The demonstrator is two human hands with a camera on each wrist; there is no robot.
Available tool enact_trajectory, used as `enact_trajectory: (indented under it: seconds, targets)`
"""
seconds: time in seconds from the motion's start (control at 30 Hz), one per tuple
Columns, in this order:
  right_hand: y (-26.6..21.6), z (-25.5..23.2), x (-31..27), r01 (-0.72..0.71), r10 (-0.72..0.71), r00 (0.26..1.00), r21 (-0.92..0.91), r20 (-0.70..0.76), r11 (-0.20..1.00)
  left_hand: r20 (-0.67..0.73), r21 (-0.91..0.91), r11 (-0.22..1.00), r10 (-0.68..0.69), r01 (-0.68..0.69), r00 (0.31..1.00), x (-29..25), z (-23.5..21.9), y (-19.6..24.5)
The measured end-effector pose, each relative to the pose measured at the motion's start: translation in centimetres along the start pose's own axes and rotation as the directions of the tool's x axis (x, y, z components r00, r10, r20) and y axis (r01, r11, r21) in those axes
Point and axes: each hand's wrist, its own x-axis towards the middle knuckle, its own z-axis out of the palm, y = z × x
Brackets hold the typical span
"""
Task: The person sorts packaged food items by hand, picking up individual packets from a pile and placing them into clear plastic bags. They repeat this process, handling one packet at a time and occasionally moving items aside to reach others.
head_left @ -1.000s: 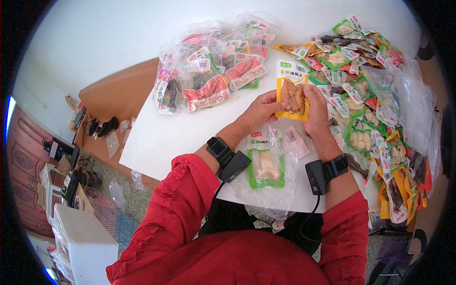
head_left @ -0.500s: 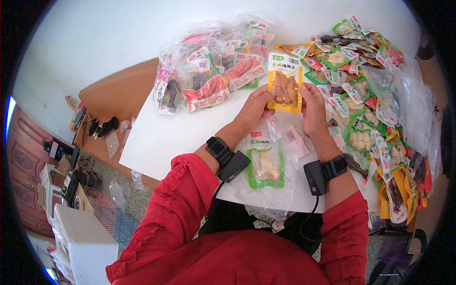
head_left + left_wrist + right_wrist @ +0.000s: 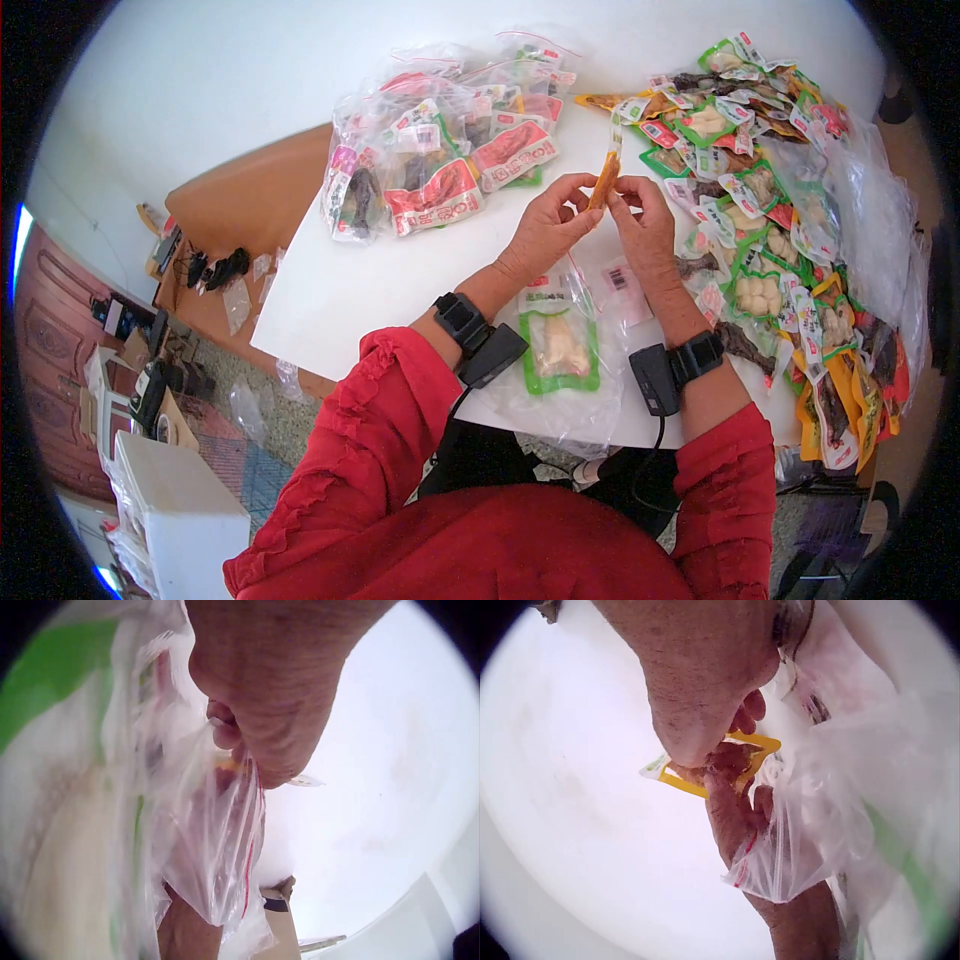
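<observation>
Both hands hold a yellow snack packet [image 3: 605,172] above the white table [image 3: 340,280], turned edge-on to the head camera. My left hand [image 3: 548,228] pinches its left side, and my right hand [image 3: 645,225] pinches its right side. The right wrist view shows the yellow packet [image 3: 744,759] between the fingers. A clear zip bag [image 3: 575,330] lies open under the wrists with a green-edged snack packet [image 3: 560,345] inside. In the left wrist view the zip bag [image 3: 217,847] hangs below my left hand [image 3: 262,712].
A heap of filled clear bags [image 3: 445,140] with red packets lies at the table's far middle. Several loose green, yellow and red snack packets [image 3: 780,230] cover the right side. A brown bench [image 3: 240,200] and floor clutter sit to the left.
The yellow packet, earlier held flat and facing the head camera, has been raised slightly and turned edge-on between both hands.
</observation>
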Motion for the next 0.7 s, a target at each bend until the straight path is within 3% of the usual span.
enact_trajectory:
  seconds: [0.07, 0.17, 0.23, 0.3, 0.37, 0.43, 0.5, 0.57, 0.6, 0.7]
  targets:
    - [-0.4, 0.0, -0.1, -0.105, 0.074, 0.990, 0.287, 0.117, 0.952, -0.002, 0.024, 0.999, -0.035, 0.035, 0.999, -0.3, 0.0, 0.9]
    - [-1.3, -0.2, -0.3, -0.177, 0.103, 0.977, 0.446, 0.185, 0.877, 0.004, 0.083, 0.995, -0.063, 0.062, 0.998, -0.4, 0.2, 1.4]
    - [-1.3, -0.1, -0.5, -0.194, 0.114, 0.973, 0.446, 0.200, 0.874, 0.016, 0.118, 0.992, -0.055, 0.053, 0.998, -0.4, 0.2, 1.3]
    - [-1.2, -0.1, -0.5, -0.211, 0.125, 0.968, 0.445, 0.215, 0.870, 0.033, 0.082, 0.993, 0.077, -0.080, 0.996, -0.3, 0.3, 0.7]
    - [-1.1, -0.2, -0.5, -0.330, 0.252, 0.943, 0.546, 0.215, 0.770, 0.018, 0.058, 0.996, 0.067, -0.068, 0.998, -0.4, 0.4, 0.7]
    - [-0.7, -0.2, -0.2, -0.334, 0.265, 0.943, 0.604, 0.203, 0.724, 0.002, 0.034, 0.998, 0.059, -0.059, 0.998, -0.3, 0.2, 0.4]
    - [-0.6, -0.3, 0.0, -0.332, 0.276, 0.942, 0.658, 0.192, 0.676, -0.156, 0.101, 0.994, -0.016, 0.032, 0.988, -0.1, -0.1, -0.1]
    - [-1.3, -0.6, -0.1, -0.363, 0.306, 0.927, 0.719, 0.216, 0.592, -0.149, 0.038, 0.995, -0.083, 0.089, 0.985, -0.1, -0.4, 0.4]
    - [-1.2, -0.7, -0.1, -0.362, 0.303, 0.928, 0.719, 0.217, 0.593, -0.138, -0.024, 0.988, -0.151, 0.150, 0.979, -0.1, -0.5, 0.6]
    - [-0.5, -0.9, 0.1, -0.369, 0.270, 0.929, 0.700, 0.254, 0.611, -0.089, -0.012, 0.985, -0.175, 0.174, 0.981, -0.1, -0.5, 0.6]
